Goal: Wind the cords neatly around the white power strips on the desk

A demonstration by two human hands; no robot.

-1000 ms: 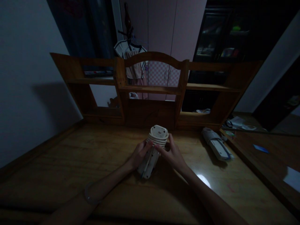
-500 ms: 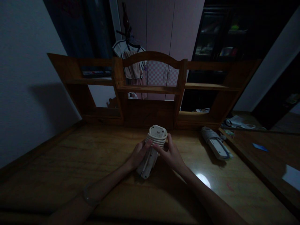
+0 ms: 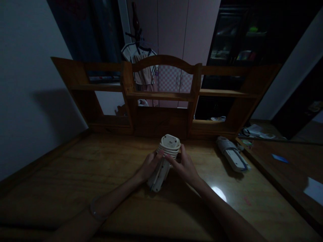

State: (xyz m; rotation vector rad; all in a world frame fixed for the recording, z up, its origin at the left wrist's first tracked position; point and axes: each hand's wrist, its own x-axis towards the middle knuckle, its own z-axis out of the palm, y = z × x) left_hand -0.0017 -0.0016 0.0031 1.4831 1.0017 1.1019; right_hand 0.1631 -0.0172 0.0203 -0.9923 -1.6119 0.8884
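nothing moved: left hand (image 3: 147,168) and right hand (image 3: 186,168) still clasp power strip (image 3: 169,145).

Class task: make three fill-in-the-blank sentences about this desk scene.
The left hand and right hand grip a white power strip; counting the second strip, ____ are visible.
The second strip lies on the desk to the person's ____.
A bracelet circles the ____ wrist.
Missing words: two, right, left.

power strip (image 3: 164,161) on desk (image 3: 75,174) | second strip (image 3: 233,154) right; shelf (image 3: 161,95) behind
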